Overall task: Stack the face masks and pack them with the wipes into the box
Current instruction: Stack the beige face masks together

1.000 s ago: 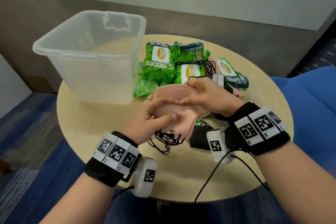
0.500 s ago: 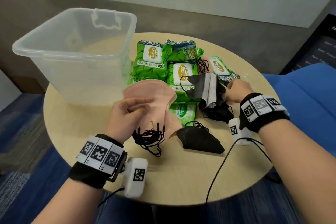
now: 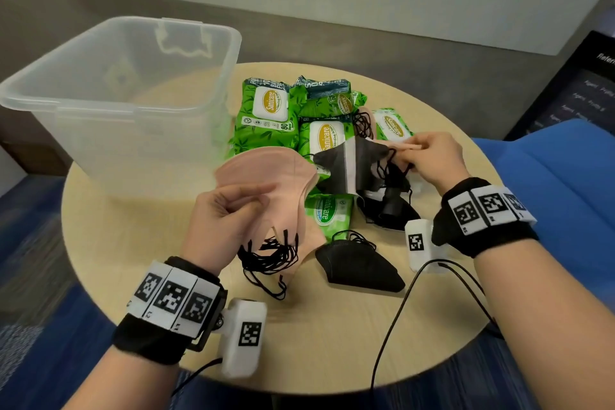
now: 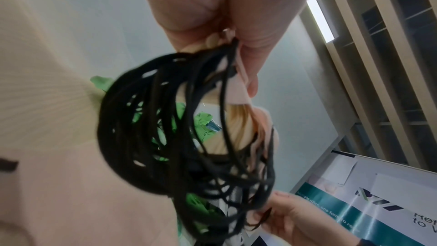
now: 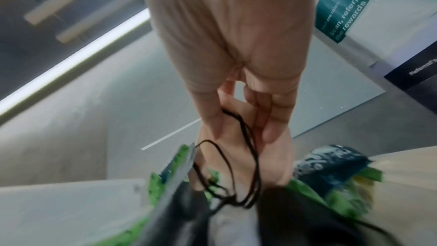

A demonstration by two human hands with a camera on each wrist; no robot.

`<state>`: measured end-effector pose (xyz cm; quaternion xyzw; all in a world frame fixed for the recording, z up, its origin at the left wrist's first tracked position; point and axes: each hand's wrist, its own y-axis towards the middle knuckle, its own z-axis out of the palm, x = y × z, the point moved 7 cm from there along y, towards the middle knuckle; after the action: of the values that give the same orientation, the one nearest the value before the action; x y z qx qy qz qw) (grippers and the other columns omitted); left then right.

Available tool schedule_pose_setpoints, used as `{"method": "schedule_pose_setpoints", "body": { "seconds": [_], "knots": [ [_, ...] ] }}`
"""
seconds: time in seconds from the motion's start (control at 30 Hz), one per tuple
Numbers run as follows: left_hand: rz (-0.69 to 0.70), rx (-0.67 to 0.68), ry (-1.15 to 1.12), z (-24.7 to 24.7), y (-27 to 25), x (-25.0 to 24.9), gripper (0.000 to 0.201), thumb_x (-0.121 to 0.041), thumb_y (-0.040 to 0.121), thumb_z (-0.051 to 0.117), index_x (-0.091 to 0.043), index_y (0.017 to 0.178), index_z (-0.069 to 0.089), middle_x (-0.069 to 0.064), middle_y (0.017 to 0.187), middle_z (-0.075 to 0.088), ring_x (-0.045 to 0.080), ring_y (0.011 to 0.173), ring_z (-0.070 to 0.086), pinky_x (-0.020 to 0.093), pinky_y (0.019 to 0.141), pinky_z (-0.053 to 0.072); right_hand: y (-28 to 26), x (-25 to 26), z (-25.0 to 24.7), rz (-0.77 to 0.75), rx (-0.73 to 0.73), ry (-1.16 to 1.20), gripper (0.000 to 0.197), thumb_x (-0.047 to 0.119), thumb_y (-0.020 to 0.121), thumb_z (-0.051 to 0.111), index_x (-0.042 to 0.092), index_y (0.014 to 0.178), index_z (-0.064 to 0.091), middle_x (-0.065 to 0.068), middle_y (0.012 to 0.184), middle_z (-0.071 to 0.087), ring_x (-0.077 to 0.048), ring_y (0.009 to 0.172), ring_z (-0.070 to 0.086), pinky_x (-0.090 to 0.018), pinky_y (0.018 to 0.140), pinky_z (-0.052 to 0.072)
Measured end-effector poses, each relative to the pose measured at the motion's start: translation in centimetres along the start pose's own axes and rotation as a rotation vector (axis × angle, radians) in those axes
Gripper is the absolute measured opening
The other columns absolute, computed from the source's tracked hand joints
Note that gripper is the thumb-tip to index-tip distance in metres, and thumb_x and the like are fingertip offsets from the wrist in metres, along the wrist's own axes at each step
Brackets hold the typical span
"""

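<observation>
My left hand (image 3: 233, 206) grips a stack of pink face masks (image 3: 266, 173) above the table's middle, their black ear loops (image 3: 269, 256) dangling in a tangle (image 4: 189, 137). My right hand (image 3: 429, 156) pinches a pink mask (image 3: 404, 146) lifted over the wipes, with a black mask (image 3: 346, 166) hanging from its loops (image 5: 236, 166). One black mask (image 3: 359, 263) lies flat on the table, others (image 3: 389, 210) sit under my right hand. Green wipes packs (image 3: 266, 116) are piled behind. The clear plastic box (image 3: 109, 103) stands at the left with nothing seen inside.
The round wooden table (image 3: 332, 343) has bare surface toward its near edge. Black cables (image 3: 399, 309) run from my right wrist across it. A blue seat (image 3: 565, 176) is to the right, and a dark sign (image 3: 582, 93) stands behind it.
My hands have parted: the left kept the pink stack, the right went right to the pile and lifted a pink mask with a black one hanging from it.
</observation>
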<state>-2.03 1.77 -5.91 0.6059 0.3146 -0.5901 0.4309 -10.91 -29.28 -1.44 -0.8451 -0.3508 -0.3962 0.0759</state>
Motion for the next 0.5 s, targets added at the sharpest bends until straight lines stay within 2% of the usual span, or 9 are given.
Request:
{"method": "schedule_pose_setpoints", "body": {
  "seconds": [0.03, 0.1, 0.13, 0.2, 0.23, 0.3, 0.37, 0.43, 0.5],
  "knots": [
    [-0.005, 0.000, -0.004, 0.1, 0.0, 0.0, 0.025, 0.006, 0.084, 0.060, -0.016, 0.085, 0.071, -0.008, 0.066, 0.072, 0.000, 0.058, 0.058, 0.011, 0.056, 0.049, -0.2, 1.0, -0.2, -0.049, -0.004, 0.029, 0.013, 0.011, 0.081, 0.064, 0.018, 0.089, 0.070, -0.006, 0.086, 0.064, -0.019, 0.086, 0.056, -0.029, 0.074, 0.047],
    [-0.011, -0.002, -0.015, 0.1, -0.1, 0.0, 0.023, 0.006, 0.084, 0.060, -0.014, 0.086, 0.071, -0.009, 0.065, 0.071, -0.002, 0.057, 0.058, 0.010, 0.056, 0.049, -1.2, 3.0, -0.2, -0.127, 0.014, 0.136, 0.012, 0.017, 0.083, 0.060, 0.021, 0.088, 0.071, -0.001, 0.080, 0.063, -0.014, 0.079, 0.053, -0.026, 0.070, 0.042],
    [-0.012, -0.006, -0.020, 0.0, -0.2, -0.1, 0.023, 0.006, 0.084, 0.059, -0.014, 0.086, 0.071, -0.009, 0.064, 0.071, -0.003, 0.057, 0.058, 0.010, 0.056, 0.048, -1.6, 3.9, -0.1, -0.151, 0.028, 0.213, 0.016, 0.022, 0.083, 0.055, 0.021, 0.087, 0.071, -0.001, 0.081, 0.064, -0.012, 0.079, 0.054, -0.024, 0.070, 0.042],
    [-0.007, -0.021, -0.024, -0.3, -0.2, -0.2, 0.023, 0.006, 0.084, 0.059, -0.014, 0.086, 0.070, -0.010, 0.065, 0.071, -0.004, 0.057, 0.059, 0.009, 0.056, 0.048, -1.9, 4.8, -0.1, -0.153, 0.029, 0.381, 0.034, 0.031, 0.076, 0.043, 0.016, 0.085, 0.072, -0.005, 0.089, 0.069, -0.013, 0.087, 0.058, -0.026, 0.077, 0.043],
    [-0.003, -0.029, -0.024, -0.5, -0.3, -0.3, 0.024, 0.006, 0.084, 0.059, -0.014, 0.085, 0.070, -0.010, 0.065, 0.071, -0.004, 0.058, 0.059, 0.009, 0.056, 0.048, -1.8, 4.9, -0.3, -0.137, 0.003, 0.452, 0.038, 0.036, 0.076, 0.042, 0.013, 0.082, 0.073, -0.006, 0.090, 0.070, -0.014, 0.089, 0.059, -0.027, 0.081, 0.044],
    [0.004, -0.040, -0.026, -0.9, -0.3, -0.4, 0.024, 0.007, 0.084, 0.059, -0.014, 0.086, 0.070, -0.011, 0.066, 0.071, -0.004, 0.059, 0.059, 0.009, 0.057, 0.048, -1.4, 4.5, -0.8, -0.118, -0.088, 0.468, 0.028, 0.038, 0.081, 0.055, 0.016, 0.074, 0.072, 0.000, 0.082, 0.070, -0.012, 0.084, 0.059, -0.029, 0.084, 0.044],
    [0.005, -0.047, -0.030, -1.2, -0.3, -0.5, 0.024, 0.007, 0.084, 0.059, -0.014, 0.086, 0.070, -0.011, 0.067, 0.071, -0.004, 0.059, 0.059, 0.009, 0.057, 0.048, -0.8, 3.9, -1.2, -0.120, -0.143, 0.367, 0.004, 0.017, 0.078, 0.070, 0.021, 0.078, 0.068, 0.007, 0.078, 0.062, -0.011, 0.079, 0.056, -0.030, 0.081, 0.047],
    [0.005, -0.050, -0.032, -1.2, -0.3, -0.6, 0.024, 0.007, 0.084, 0.059, -0.014, 0.086, 0.070, -0.011, 0.067, 0.071, -0.004, 0.059, 0.058, 0.009, 0.057, 0.048, 0.0, 3.0, -1.2, -0.099, -0.141, 0.280, 0.035, 0.002, 0.070, 0.074, 0.022, 0.097, 0.063, 0.004, 0.087, 0.055, -0.014, 0.083, 0.053, -0.031, 0.078, 0.048],
    [0.008, -0.047, -0.028, -1.2, -0.3, -0.6, 0.025, 0.007, 0.084, 0.059, -0.015, 0.085, 0.070, -0.011, 0.066, 0.071, -0.003, 0.059, 0.058, 0.009, 0.058, 0.048, 1.1, 2.0, -0.7, -0.042, -0.103, 0.224, 0.066, -0.001, 0.067, 0.076, 0.020, 0.124, 0.051, -0.006, 0.109, 0.052, -0.022, 0.099, 0.054, -0.036, 0.087, 0.049]
  ]
}}
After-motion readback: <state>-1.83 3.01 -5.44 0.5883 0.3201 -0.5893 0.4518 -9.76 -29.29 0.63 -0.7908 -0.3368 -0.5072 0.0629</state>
